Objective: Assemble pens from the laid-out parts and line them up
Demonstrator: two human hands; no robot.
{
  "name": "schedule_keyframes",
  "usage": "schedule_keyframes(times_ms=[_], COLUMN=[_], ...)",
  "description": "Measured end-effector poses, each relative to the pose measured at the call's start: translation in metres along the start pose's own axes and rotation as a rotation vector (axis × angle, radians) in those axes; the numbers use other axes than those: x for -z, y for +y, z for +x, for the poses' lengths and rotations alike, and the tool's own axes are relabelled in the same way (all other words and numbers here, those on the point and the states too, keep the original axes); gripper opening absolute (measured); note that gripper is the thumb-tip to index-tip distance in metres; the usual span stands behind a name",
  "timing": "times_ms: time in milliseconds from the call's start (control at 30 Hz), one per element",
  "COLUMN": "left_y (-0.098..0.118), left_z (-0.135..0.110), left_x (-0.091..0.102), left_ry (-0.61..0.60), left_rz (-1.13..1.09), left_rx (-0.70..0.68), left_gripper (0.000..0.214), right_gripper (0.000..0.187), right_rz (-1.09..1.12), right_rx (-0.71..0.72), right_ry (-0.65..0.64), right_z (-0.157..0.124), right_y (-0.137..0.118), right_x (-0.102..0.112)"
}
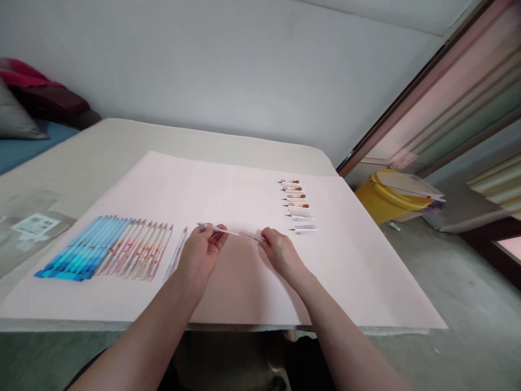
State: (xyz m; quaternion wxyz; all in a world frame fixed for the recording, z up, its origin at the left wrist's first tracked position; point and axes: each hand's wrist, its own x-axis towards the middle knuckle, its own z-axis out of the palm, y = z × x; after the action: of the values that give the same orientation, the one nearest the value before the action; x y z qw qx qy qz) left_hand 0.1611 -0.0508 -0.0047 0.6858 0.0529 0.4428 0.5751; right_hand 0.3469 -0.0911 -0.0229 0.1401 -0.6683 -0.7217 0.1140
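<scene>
My left hand (pixel 205 247) pinches a slim pen piece (pixel 217 229) between thumb and fingers, its thin white end pointing right. My right hand (pixel 280 250) is closed on a clear pen barrel (pixel 251 235) that points toward the left hand. A small gap lies between the two pieces. Just left of my left hand, a single pale pen (pixel 176 254) lies on the pink sheet. Beyond it are a row of white pens with reddish patterns (pixel 136 250) and a row of blue pens (pixel 85 247).
A pink sheet (pixel 358 271) covers most of the pale table (pixel 203 138). At its right side, several short pen parts with dark tips (pixel 295 196) form a column, with clear-and-white ones (pixel 303 228) nearest me. A yellow bin (pixel 376 201) stands on the floor at right.
</scene>
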Motion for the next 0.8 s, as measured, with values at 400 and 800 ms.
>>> schedule_keyframes(times_ms=[400, 800], left_y=[-0.001, -0.010], left_z=[0.000, -0.009], left_x=[0.001, -0.002], left_ry=[-0.064, -0.083], left_rz=[0.004, 0.146], left_rx=[-0.073, -0.040], left_gripper=[0.018, 0.009], right_gripper=[0.011, 0.008], right_rz=[0.144, 0.158], right_rx=[0.051, 0.064], right_ry=[0.059, 0.095], right_z=[-0.013, -0.016], right_y=[-0.011, -0.022], right_x=[0.012, 0.011])
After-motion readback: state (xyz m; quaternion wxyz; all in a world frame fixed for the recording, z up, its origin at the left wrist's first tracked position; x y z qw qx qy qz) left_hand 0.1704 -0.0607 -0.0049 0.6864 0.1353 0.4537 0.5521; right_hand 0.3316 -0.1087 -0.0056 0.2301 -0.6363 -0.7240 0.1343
